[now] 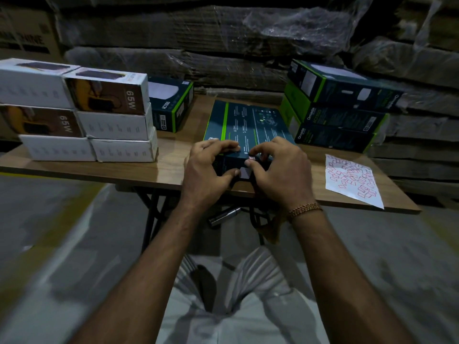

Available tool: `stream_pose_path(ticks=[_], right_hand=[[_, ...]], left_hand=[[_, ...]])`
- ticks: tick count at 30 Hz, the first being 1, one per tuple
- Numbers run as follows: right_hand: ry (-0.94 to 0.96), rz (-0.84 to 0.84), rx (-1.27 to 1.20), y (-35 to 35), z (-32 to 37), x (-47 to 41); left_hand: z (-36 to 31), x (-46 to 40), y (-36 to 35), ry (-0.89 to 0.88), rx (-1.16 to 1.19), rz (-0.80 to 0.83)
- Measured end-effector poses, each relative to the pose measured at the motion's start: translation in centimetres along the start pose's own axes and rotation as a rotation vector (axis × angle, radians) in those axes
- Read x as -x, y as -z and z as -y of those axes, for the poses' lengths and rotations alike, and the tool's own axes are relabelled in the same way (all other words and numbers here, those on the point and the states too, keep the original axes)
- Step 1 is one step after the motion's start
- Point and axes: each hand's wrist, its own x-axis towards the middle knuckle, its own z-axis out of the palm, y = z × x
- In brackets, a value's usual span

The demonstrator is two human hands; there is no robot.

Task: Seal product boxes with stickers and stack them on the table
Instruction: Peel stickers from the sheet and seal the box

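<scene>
Both hands are gripping the dark box (244,125) at the worktop (169,170) edge: left hand (208,167) steadying, right hand (278,170) apparently pinching a sticker (249,160). Pressing it flat across the flap seam.

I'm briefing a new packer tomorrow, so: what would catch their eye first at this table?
Both hands at the near edge: the left hand grips a dark teal box while the right hand pinches a small sticker onto its front edge. White boxes are stacked at left, green-trimmed boxes at right, a sticker sheet beside them.
</scene>
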Motion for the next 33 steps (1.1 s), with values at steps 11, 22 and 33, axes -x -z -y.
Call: stream_pose_path(ticks=[11, 22, 33], right_hand=[[0.031, 0.045, 0.020, 0.1, -0.3, 0.0], [0.099, -0.033, -0.051, -0.1, -0.5, 0.2], [-0.042, 0.166, 0.203, 1.4, 0.5, 0.3]], left_hand=[[-0.4, 0.2, 0.4, 0.006, 0.017, 0.000], [-0.9, 0.2, 0.6, 0.004, 0.005, 0.003], [-1.5, 0.4, 1.0, 0.011, 0.033, 0.022]])
